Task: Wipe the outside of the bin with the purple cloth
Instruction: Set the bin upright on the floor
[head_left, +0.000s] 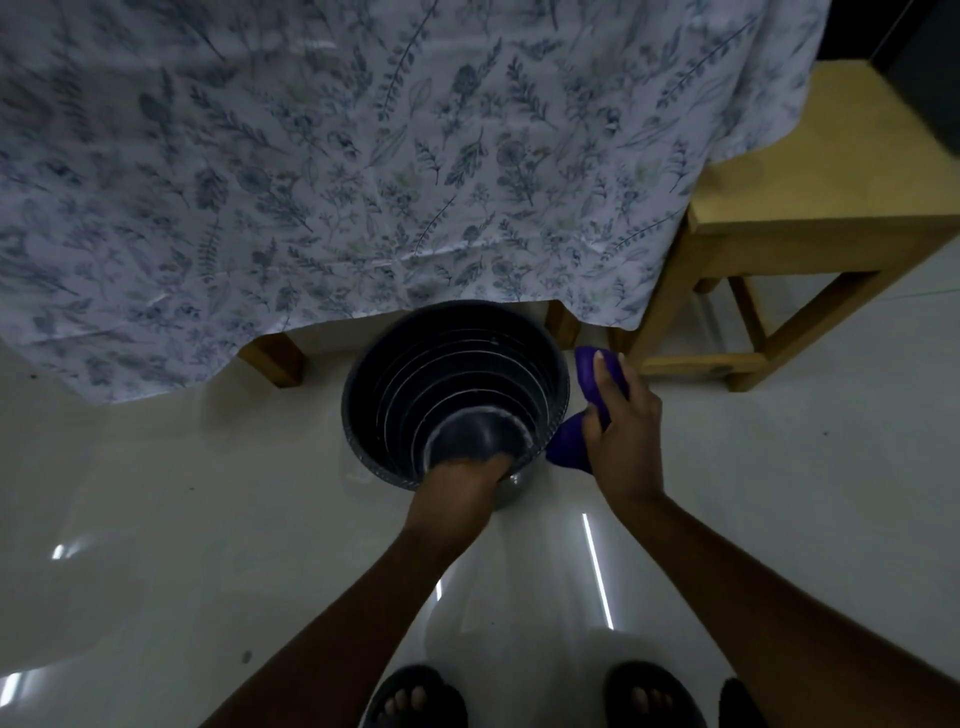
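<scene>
Two hands worked at the bin (363, 384): left hand (457, 480) gripped its near rim, right hand (623, 436) fingers (605, 374) clutched the purple cloth (569, 449) against its side.

We cannot see the fingers of our left hand (457, 475), which dip over the near rim of the bin (363, 384), so its grip is not readable, and the bin's outer wall is almost wholly hidden below its mouth. Our right hand (621, 431) covers the middle of the purple cloth (569, 447), leaving only two ends showing. The patterned sheet (311, 156) conceals what it drapes over, and the picture's lower edge crops our sandals (415, 696).
</scene>
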